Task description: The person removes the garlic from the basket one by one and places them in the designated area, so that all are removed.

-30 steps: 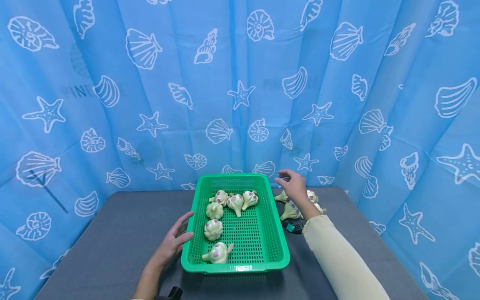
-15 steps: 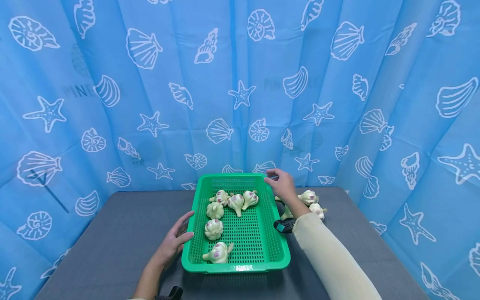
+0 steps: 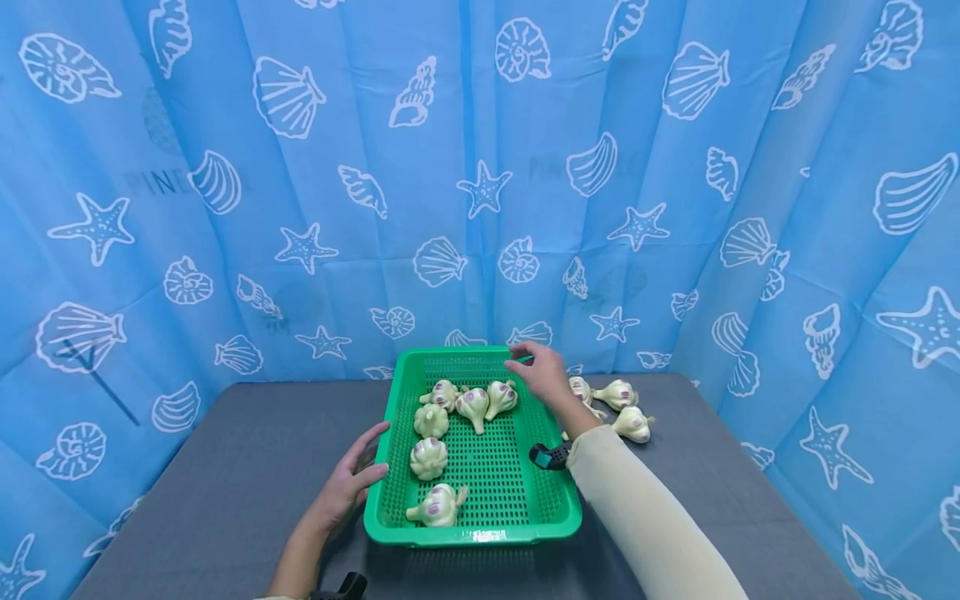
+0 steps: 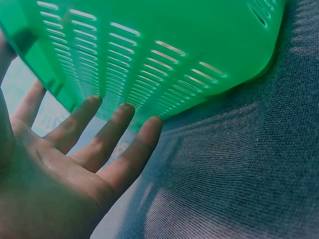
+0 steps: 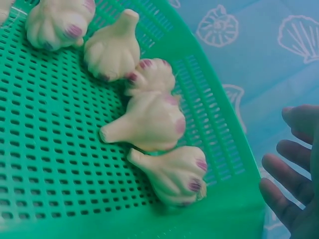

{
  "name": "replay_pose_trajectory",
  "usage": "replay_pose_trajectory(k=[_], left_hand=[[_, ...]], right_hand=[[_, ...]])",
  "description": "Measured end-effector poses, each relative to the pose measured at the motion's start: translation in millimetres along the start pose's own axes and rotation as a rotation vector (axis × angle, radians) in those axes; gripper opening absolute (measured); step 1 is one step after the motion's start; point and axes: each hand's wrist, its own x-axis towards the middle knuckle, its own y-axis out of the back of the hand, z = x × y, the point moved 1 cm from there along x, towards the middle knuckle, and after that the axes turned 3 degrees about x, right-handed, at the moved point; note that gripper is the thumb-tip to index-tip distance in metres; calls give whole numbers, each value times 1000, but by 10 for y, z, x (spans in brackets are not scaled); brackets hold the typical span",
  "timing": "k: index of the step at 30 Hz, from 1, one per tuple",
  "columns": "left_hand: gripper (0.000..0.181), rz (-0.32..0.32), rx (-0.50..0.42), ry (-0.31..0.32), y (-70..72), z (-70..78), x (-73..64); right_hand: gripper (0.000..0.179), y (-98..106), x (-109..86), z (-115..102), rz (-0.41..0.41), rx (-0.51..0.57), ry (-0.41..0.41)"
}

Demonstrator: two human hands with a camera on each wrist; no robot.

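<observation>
A green plastic basket [image 3: 480, 535] with slotted walls holds several garlic bulbs, among them one near its front [image 3: 437, 506] and a pair side by side [image 5: 172, 174] toward the back. My left hand [image 3: 347, 482] rests against the basket's left side, fingers spread and fairly straight; in the left wrist view the fingertips [image 4: 152, 125] lie along the slotted outer wall. Over the basket's back right corner hovers my right hand [image 3: 542, 373], its fingers loosely bent and nothing held between them. The right wrist view shows that hand [image 5: 299, 174] beyond the basket rim.
More garlic bulbs [image 3: 632, 424] lie on the grey cloth-covered table [image 3: 247, 483], right of the basket and partly hidden by my right forearm. A blue shell-print curtain [image 3: 480, 250] hangs close behind the table and along both sides. A black band [image 3: 551, 456] sits on my right wrist.
My right hand has moved left, from above the loose garlic bulbs to over the basket's back right corner, uncovering bulbs on the table. My left hand and the basket have stayed put.
</observation>
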Motion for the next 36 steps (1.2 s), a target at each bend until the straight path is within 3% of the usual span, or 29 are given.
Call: replay_pose_trajectory(k=[15,36], left_hand=[[66,-4,5,-10,-5,3,4],[67,-22,-10,-12,5,-6,8]], right_hand=[[28,-266,-69,-128,-92,44,-44],[36,-601,-130,-319,-316,20,-2]])
